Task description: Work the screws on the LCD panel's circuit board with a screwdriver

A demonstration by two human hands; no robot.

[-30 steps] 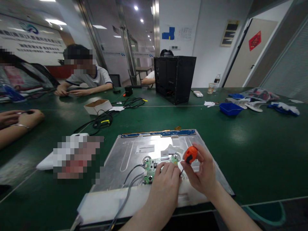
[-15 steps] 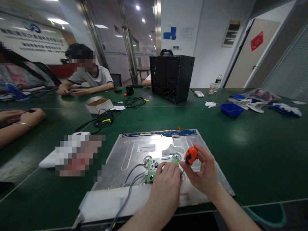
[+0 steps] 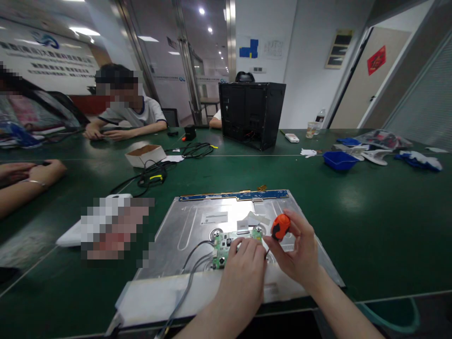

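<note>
Two hands: I have both at the near edge of the green tabletop (image 3: 370, 226), over the silver metal back panel of a flat display (image 3: 197, 221).
Right hand (image 3: 298, 252): fingers curled in a pinch around the stubby orange-and-black screwdriver (image 3: 280, 226); its thin shaft slants down toward the panel beside my left fingertips.
Left hand (image 3: 243, 268): laid flat, fingers pressed together, tips resting on the small green circuit board (image 3: 222, 246), which sits on the panel's near half.
Grey cables (image 3: 192, 263): running from the board's left side toward the near edge, across a white strip.
What changed: next to nothing; compared with a second ago the screwdriver handle has only tipped a little and both hands keep their places. I judge the tool is seated on one fastener and being worked in place.
Around: a black computer case (image 3: 252, 110) toward the far edge, a blue plastic tray (image 3: 338, 160) at the far right, a small open cardboard box (image 3: 145, 154) and coiled black cables (image 3: 151, 178) at the far left.
Other people: a seated person's arms on the far left edge, another's hand (image 3: 42, 172) on the left edge.
</note>
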